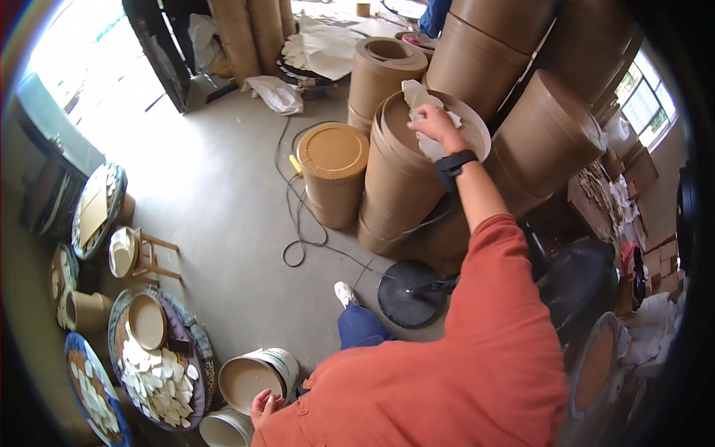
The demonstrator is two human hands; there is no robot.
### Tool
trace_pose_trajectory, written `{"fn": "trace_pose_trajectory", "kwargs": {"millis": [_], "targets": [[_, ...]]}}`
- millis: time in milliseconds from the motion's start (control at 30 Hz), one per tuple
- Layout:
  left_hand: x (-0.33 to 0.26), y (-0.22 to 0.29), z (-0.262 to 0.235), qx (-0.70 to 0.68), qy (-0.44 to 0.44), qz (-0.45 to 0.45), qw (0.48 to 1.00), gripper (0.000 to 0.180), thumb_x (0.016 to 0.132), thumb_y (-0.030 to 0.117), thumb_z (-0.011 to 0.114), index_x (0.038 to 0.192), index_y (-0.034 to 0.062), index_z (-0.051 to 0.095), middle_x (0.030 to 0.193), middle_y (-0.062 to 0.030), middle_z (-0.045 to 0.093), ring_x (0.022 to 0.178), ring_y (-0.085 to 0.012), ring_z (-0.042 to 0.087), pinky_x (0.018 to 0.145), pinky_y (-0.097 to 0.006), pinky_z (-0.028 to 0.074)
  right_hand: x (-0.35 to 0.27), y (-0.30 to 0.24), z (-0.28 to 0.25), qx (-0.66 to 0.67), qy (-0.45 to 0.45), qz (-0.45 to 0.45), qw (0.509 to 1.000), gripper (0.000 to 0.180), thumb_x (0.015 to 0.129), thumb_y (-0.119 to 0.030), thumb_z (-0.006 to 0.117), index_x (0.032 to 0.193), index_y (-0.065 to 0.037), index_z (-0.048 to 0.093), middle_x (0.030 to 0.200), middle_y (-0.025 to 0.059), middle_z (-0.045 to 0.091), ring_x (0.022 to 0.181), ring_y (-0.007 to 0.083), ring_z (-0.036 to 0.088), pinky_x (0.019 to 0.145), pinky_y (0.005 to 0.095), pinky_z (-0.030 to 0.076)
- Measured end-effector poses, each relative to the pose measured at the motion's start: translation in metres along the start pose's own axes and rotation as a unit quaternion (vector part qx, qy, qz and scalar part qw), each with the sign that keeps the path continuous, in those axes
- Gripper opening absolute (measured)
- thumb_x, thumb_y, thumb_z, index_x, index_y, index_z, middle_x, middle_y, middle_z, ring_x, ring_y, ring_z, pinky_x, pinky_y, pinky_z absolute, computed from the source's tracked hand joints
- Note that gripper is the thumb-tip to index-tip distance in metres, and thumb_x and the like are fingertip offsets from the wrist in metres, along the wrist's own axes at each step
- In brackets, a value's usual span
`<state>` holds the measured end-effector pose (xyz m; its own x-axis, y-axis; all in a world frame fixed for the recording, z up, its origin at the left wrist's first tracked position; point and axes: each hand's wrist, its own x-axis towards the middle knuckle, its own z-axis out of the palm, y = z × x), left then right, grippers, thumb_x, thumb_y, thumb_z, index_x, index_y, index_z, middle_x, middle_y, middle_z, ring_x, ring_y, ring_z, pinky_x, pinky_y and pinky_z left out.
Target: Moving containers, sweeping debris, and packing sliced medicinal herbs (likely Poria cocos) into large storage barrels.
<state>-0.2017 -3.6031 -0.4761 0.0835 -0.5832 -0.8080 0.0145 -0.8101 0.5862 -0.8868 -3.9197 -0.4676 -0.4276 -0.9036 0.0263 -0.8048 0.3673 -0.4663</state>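
Note:
My right hand (438, 125), with a black band around its wrist, reaches out over the open top of a tall brown drum (395, 175). Its fingers are closed on thin, pale, ragged-edged pieces (421, 97); some of the pale material also shows below the hand. Low on the left, my left hand (266, 406) is beside the rim of a white bucket (281, 365). Its fingers are loosely bent and apart, with nothing visible in them. A brown round surface fills the bucket's mouth.
A shorter lidded drum (328, 179) and other large drums (488, 45) crowd around. A black cable (294, 223) crosses the floor near a round black base (410, 294). At left are a wooden stool (155, 257) and trays of pale flakes (160, 384).

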Motion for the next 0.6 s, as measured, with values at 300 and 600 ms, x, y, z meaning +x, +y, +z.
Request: {"fn": "trace_pose_trajectory", "kwargs": {"millis": [300,600], "targets": [[0.137,0.205,0.17,0.072,-0.083,0.032,0.993,0.026,0.086,0.007,0.054,0.111,-0.0001,0.05,0.093,-0.0119,0.062,0.079,-0.0163,0.061,0.067,-0.024,0.048,0.058,0.08,-0.046,-0.129,-0.217,0.12,0.96,0.068,0.05,-0.033,0.079,0.104,0.0,0.056,0.105,0.0189,0.058,0.1,0.0315,0.056,0.085,0.0374,0.045],[0.204,0.281,0.24,0.172,-0.129,0.031,0.976,0.027,0.084,0.006,0.056,0.11,0.0002,0.052,0.091,-0.0091,0.062,0.079,-0.015,0.06,0.069,-0.024,0.046,0.178,0.167,-0.007,0.242,-0.203,0.108,0.942,0.033,0.071,-0.027,0.07,0.09,-0.003,0.059,0.079,0.0066,0.062,0.071,0.013,0.056,0.066,0.0272,0.045]]}}
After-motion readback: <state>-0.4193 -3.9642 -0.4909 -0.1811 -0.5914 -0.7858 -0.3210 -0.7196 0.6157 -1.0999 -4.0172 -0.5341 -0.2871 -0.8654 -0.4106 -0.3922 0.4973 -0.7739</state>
